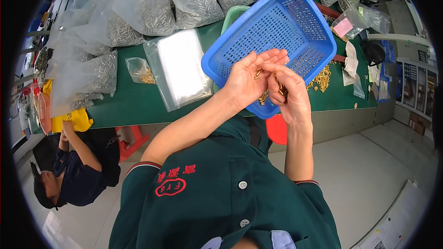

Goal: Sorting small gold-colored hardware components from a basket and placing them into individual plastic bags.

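Note:
Above the near end of a blue plastic basket (210,67), my two hands meet. My left hand (247,76) is cupped palm up, its fingers reaching to the right, with a few small brass pieces (258,73) lying in it. Curled beside it, my right hand (293,92) holds more of the same brass pieces against its palm; its fingertips touch or nearly touch the left fingers. More brass pieces (263,98) show in the basket's near corner just below the hands. The basket has slotted walls and lies slanted across the table, over a green basket (234,14).
Loose brass pieces (321,80) lie heaped on the green table (124,106) right of the basket. Left are stacked clear bags (179,76) and a small bag of brass parts (140,71). Bags of silver parts (145,11) line the back. A co-worker (76,170) sits left.

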Available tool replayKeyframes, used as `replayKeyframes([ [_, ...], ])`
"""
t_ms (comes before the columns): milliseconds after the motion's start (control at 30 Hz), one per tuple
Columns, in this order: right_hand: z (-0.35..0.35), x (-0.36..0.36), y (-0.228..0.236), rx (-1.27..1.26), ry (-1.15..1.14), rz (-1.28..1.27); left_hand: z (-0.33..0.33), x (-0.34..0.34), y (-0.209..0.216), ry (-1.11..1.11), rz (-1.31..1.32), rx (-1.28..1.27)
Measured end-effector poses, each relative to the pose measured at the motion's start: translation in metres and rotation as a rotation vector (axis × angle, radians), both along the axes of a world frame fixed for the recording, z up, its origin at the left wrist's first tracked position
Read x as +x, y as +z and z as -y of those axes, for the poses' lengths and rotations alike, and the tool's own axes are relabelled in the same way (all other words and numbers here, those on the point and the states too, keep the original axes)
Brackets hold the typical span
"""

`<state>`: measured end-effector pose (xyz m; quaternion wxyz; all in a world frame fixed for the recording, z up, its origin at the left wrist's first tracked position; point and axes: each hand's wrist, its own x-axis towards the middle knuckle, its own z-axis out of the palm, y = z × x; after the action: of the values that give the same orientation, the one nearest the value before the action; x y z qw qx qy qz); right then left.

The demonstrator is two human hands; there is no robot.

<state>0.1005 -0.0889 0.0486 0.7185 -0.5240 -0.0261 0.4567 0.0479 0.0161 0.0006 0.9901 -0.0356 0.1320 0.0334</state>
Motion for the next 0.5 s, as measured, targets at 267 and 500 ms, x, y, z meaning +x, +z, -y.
replayKeyframes([
  [267,0.0030,-0.0020,0.0016,-0.002,0.013,-0.043,0.0030,-0.0027,0.0020,-0.010,0.037,0.037],
  [500,0.0070,0.0015,0.0022,0.048,0.016,-0.038,0.0045,-0.0050,0.0051,0.008,0.036,0.019],
])
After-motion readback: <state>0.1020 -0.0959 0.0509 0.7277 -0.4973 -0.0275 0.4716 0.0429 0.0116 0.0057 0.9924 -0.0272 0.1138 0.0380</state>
